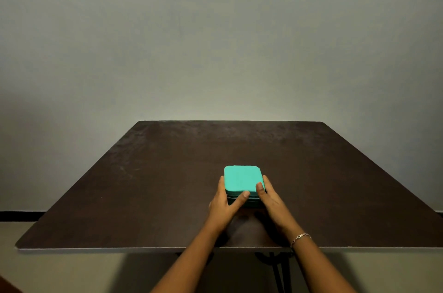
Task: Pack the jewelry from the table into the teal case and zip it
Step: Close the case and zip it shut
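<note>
Teal case (242,178), closed, at lower centre.
It lies on the desk (143,185); left grip (225,206) clasps its left side, right grip (272,199) its right side, thumbs on the near edge.

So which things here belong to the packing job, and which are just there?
Job: teal case, lid down; left hand and right hand, holding its sides.
Not the job: table; bracelet worn on the right wrist; wall.

Plain turquoise-teal is being shown on the case (242,177), darker along its side. Dark brown with faint mottling is being shown on the surface (167,185). Flat pale grey is being shown on the wall (215,41).
</note>
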Demonstrator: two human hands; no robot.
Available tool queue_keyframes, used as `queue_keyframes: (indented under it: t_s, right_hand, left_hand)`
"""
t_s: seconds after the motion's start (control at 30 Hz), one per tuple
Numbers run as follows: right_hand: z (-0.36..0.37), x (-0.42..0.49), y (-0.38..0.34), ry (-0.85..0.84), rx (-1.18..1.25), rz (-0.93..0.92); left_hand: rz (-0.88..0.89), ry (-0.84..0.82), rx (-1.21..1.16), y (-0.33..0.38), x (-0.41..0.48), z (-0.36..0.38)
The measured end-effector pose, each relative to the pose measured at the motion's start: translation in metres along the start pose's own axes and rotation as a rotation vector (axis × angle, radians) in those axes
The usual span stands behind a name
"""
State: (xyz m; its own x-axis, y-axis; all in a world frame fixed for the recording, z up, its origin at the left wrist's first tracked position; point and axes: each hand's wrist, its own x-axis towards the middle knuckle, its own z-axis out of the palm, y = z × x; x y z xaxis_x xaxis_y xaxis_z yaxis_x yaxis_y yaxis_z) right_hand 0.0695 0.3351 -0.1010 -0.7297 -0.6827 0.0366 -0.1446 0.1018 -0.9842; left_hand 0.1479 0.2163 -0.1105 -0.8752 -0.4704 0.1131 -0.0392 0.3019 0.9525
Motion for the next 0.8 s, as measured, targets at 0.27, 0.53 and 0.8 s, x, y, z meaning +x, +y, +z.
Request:
queue_keyframes:
  t_s: [0.27,0.53,0.8]
  right_hand:
    - [-0.008,0.03,-0.014,0.061,0.126,0.04]
    - [-0.01,0.104,-0.015,0.075,0.158,0.049]
    - [-0.014,0.162,-0.009,0.059,0.155,0.034]
  left_hand:
    - [-0.003,-0.002,-0.136,0.006,0.033,-0.004]
    - [-0.121,-0.002,-0.181,-0.001,0.102,-0.019]
    - [-0.07,-0.019,-0.096,-0.004,0.153,-0.03]
